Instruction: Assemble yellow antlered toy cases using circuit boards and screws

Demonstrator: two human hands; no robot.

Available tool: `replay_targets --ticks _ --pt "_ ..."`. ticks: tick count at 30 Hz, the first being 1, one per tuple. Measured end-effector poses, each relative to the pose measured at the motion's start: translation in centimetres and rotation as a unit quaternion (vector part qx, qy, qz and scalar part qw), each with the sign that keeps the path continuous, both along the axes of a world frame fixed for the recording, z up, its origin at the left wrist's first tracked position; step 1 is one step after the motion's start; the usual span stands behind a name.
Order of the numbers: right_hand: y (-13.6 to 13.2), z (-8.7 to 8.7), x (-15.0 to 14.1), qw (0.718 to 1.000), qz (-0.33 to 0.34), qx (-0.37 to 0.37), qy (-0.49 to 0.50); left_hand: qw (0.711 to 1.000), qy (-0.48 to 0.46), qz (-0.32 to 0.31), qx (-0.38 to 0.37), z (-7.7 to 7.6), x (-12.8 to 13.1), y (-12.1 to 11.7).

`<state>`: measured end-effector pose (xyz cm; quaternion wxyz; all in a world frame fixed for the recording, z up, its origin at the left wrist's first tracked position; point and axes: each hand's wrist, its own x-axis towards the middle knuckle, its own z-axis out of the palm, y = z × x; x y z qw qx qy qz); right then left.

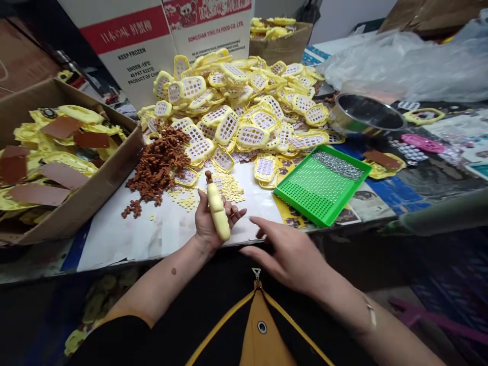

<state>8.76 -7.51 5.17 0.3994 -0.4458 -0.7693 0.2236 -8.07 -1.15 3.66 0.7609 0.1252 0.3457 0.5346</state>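
My left hand point(206, 226) holds a pale yellow plastic toy phone shell point(218, 211) upright on its edge, with a brown knob point(208, 176) sticking out of its far end. To the right, my right hand point(287, 251) hovers apart from it, fingers spread, with nothing in them. Just beyond the left hand lie small pale yellow discs point(229, 187) on a white sheet point(129, 234). A heap of small brown plastic pieces point(160, 157) lies to their left. Behind them rises a large pile of yellow phone-shaped shells point(244, 134) with perforated pale faces.
A green perforated tray point(305, 195) holds small silvery parts, likely screws point(337, 165). Behind it stands a metal bowl point(368, 114). At left is a cardboard box point(80, 203) of yellow parts and brown boards. A printed carton point(133, 66) stands behind the pile. Plastic bags point(412, 61) lie back right.
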Motion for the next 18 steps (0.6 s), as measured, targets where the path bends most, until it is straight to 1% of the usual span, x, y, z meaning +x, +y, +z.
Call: replay_targets --ticks 1,2,3,4,5,7,8,9,10,11,12,13,14,15,16,18 --pt "0.8 -0.5 -1.4 0.996 0.026 -0.051 -0.062 0.999 0.031 0.023 0.001 -0.1 -0.3 -0.5" --pt "1.6 -1.1 -2.7 0.989 0.053 -0.104 -0.094 0.997 0.061 0.044 0.008 -0.3 -0.7 -1.0" --pt "2.3 -1.8 -3.8 0.981 0.084 -0.151 -0.091 0.994 0.089 0.060 0.023 -0.5 -1.2 -1.5" --pt "2.9 -2.5 -4.8 0.974 0.108 -0.192 -0.053 0.991 0.111 0.064 0.043 -0.6 -1.8 -2.1" --pt "3.4 -3.2 -5.6 0.964 0.134 -0.228 0.009 0.988 0.130 0.060 0.064 -0.8 -2.5 -2.6" --pt "3.9 -4.3 -6.4 0.928 0.206 -0.291 0.110 0.980 0.171 0.034 0.098 -0.8 -4.1 -3.6" --pt "4.0 -4.7 -6.4 0.911 0.234 -0.313 0.128 0.972 0.207 0.023 0.111 -0.8 -4.9 -4.1" --pt "4.1 -5.0 -6.2 0.908 0.238 -0.321 0.126 0.958 0.257 0.015 0.126 -0.6 -5.7 -4.4" --pt "4.1 -5.1 -5.8 0.922 0.205 -0.307 0.114 0.936 0.321 0.013 0.146 -0.4 -6.5 -4.8" --pt "4.0 -5.2 -5.4 0.948 0.142 -0.265 0.106 0.903 0.393 0.015 0.171 -0.2 -7.3 -5.0" --pt "3.9 -5.2 -5.0 0.973 0.066 -0.198 0.103 0.863 0.464 0.011 0.198 -0.1 -7.9 -5.3" --pt "3.8 -5.2 -4.7 0.988 0.004 -0.117 0.102 0.821 0.524 0.000 0.225 -0.1 -8.4 -5.5" --pt "3.7 -5.2 -4.6 0.995 -0.026 -0.041 0.092 0.783 0.568 -0.020 0.252 -0.2 -8.8 -5.7" --pt "3.6 -5.3 -4.6 0.997 -0.013 0.017 0.069 0.754 0.595 -0.042 0.276 -0.4 -9.0 -5.8" --pt "3.4 -5.5 -4.8 0.998 0.026 0.051 0.036 0.734 0.609 -0.062 0.295 -0.8 -9.1 -6.0" --pt "3.4 -6.0 -5.4 0.992 0.103 0.065 -0.032 0.710 0.625 -0.080 0.314 -1.6 -9.1 -6.1"
